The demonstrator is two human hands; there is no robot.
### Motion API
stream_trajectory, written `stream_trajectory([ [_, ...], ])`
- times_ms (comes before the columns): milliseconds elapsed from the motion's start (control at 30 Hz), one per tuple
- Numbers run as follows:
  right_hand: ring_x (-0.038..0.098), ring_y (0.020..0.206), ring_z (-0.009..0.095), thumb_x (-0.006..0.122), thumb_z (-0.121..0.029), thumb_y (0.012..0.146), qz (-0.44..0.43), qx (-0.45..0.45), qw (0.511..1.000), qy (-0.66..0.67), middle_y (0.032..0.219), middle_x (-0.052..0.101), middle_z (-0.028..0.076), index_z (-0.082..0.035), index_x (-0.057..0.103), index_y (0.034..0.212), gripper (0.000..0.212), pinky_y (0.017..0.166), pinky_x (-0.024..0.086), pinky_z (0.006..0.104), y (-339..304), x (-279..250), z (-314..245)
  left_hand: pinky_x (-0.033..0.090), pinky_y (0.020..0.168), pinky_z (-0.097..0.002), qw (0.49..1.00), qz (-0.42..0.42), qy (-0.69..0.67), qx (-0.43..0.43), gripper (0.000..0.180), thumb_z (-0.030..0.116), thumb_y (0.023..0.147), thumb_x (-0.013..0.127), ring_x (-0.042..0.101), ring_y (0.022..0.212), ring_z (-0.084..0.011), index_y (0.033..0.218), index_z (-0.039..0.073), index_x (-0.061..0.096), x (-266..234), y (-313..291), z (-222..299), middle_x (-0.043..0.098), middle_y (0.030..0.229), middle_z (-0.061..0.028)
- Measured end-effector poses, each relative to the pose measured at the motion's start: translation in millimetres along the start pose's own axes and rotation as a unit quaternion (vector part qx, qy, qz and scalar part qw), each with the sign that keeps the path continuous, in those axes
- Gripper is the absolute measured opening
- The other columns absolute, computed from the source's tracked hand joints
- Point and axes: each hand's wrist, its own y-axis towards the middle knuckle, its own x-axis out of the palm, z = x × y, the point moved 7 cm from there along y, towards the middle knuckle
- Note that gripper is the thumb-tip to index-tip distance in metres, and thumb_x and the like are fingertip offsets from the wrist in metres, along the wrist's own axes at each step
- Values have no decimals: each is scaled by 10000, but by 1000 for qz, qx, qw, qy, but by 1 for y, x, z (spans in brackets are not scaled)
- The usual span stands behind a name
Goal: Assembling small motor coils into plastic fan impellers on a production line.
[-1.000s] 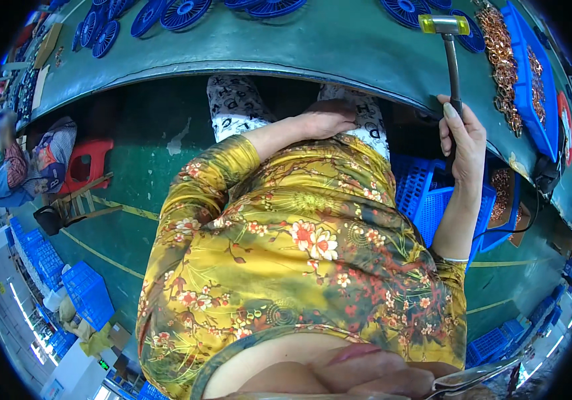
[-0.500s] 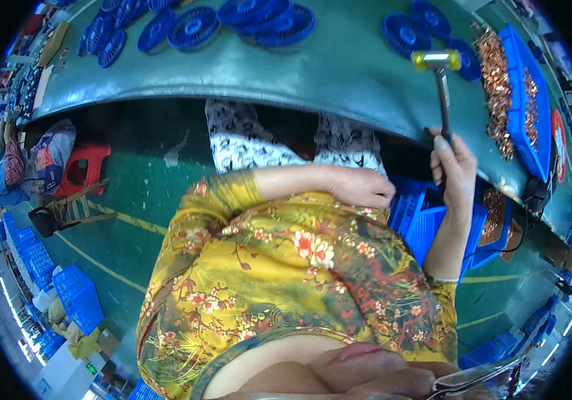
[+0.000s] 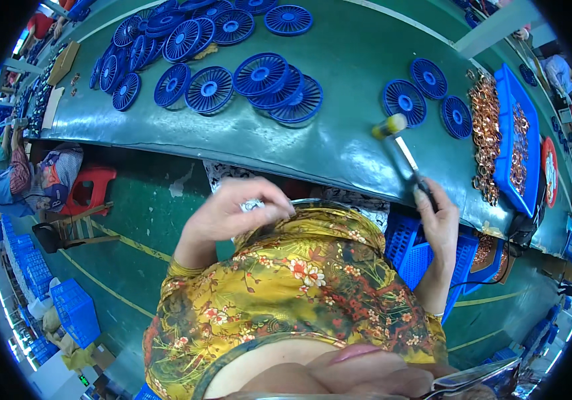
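Note:
My right hand [image 3: 440, 217] is closed around the dark grip of a mallet [image 3: 404, 155]. Its yellowish head points away from me, over the near edge of the green table [image 3: 352, 87], beside a small group of blue spoked plastic discs [image 3: 404, 100]. My left hand [image 3: 236, 212] hovers in front of my body, short of the table edge. A gap shows between its thumb and bent fingers, and I see nothing held there. More blue discs [image 3: 210, 90] lie spread and partly stacked across the table's left side.
Copper-coloured rings [image 3: 484, 140] are heaped beside a blue tray [image 3: 532, 143] holding more of them, at the table's right. Blue crates [image 3: 409, 247] stand below the edge. A red stool [image 3: 89, 190] and another person [image 3: 16, 173] are at the left.
My left hand has lifted off my lap and swung left, its fingers loosening. The mallet in my right hand has tilted left and come lower. More of the table shows.

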Motion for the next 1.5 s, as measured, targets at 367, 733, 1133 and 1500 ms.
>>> stream_trajectory([
  [367,593,661,213,585,-334,924,60,82,988,-113,723,621,132,-69,614,1171,363,642,471,338,32,7,-18,198,1140,-479,867,110,483,55,807,438,689,775,310,1360,-362,1334,81,448,-118,93,12,417,1402,-184],
  [733,457,530,63,603,-331,926,71,46,994,-72,633,522,-6,-56,626,1146,353,466,369,228,40,7,-7,386,990,-411,928,119,341,93,729,367,659,746,480,1136,-385,1237,-1,497,-125,115,6,522,1157,-240],
  [1133,454,551,36,563,-308,956,-43,60,997,36,669,516,-32,-65,594,1174,329,470,360,185,50,12,-9,441,906,-442,826,339,380,241,684,472,573,804,491,1047,-365,1087,78,583,-4,79,52,509,1127,-173],
  [1500,440,530,28,534,-212,971,-34,102,983,152,710,544,-19,-28,547,1253,337,451,337,175,29,1,-11,359,1026,-451,908,222,332,129,818,217,599,828,436,1179,-368,1281,32,416,59,141,0,478,1225,-199],
])
